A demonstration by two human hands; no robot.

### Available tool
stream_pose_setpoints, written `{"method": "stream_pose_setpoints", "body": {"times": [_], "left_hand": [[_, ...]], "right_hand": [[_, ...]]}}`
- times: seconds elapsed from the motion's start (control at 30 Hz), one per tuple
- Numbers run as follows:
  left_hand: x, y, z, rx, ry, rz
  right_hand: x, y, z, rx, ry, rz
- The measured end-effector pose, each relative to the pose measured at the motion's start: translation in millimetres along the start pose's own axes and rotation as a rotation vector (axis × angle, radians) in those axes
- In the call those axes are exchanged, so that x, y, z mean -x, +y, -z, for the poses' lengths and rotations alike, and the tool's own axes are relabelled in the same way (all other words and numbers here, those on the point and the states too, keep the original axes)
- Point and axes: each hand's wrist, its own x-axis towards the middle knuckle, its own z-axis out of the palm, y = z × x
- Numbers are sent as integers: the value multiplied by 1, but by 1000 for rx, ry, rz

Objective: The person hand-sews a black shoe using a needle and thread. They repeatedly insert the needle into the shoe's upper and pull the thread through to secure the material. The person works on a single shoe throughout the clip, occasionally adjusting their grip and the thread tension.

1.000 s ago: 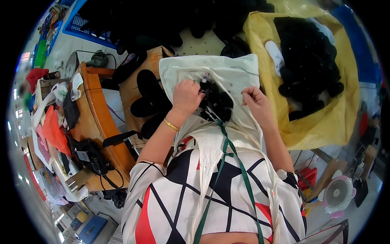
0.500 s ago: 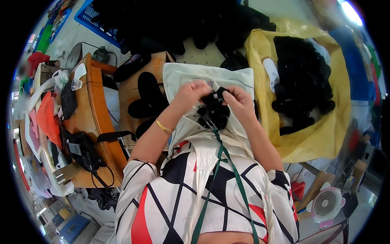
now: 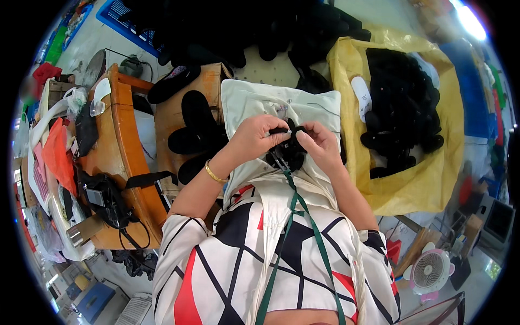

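Over my lap, both hands work close together at a small black fabric piece [image 3: 297,136]. My left hand [image 3: 257,140], with a gold bracelet at the wrist, pinches a dark edge of it between thumb and fingertips. From the other side, my right hand [image 3: 320,145] grips the same piece between thumb and forefinger. A tiny pale spot shows between the fingertips; I cannot make out what it is. More black pieces [image 3: 292,158] lie beneath, on the pale cloth [image 3: 244,103]. Among them rest metal-handled snips [image 3: 280,162], tied to a green cord [image 3: 295,203].
To the right stands a yellow sack [image 3: 403,195] full of black slipper-like pieces, with a white sole [image 3: 361,98] at its edge. Black slippers [image 3: 201,116] lie left on a cardboard box [image 3: 213,81]. Beyond is a large black heap [image 3: 216,27]. A wooden table [image 3: 105,154] stands left.
My left hand has come down and to the right, and its fingers now close on the black piece. My right hand stays near the same spot, slightly lower.
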Motion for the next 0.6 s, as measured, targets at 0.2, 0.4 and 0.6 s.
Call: {"method": "stream_pose_setpoints", "body": {"times": [0.2,0.4,0.6], "left_hand": [[6,-3,-11,53,47,-41],[20,-14,-47,844,138,276],[15,-18,-18,577,-33,229]], "right_hand": [[-4,-6,-12,452,137,385],[-1,-8,-39,81,353,401],[-1,-4,-7,488,109,477]]}}
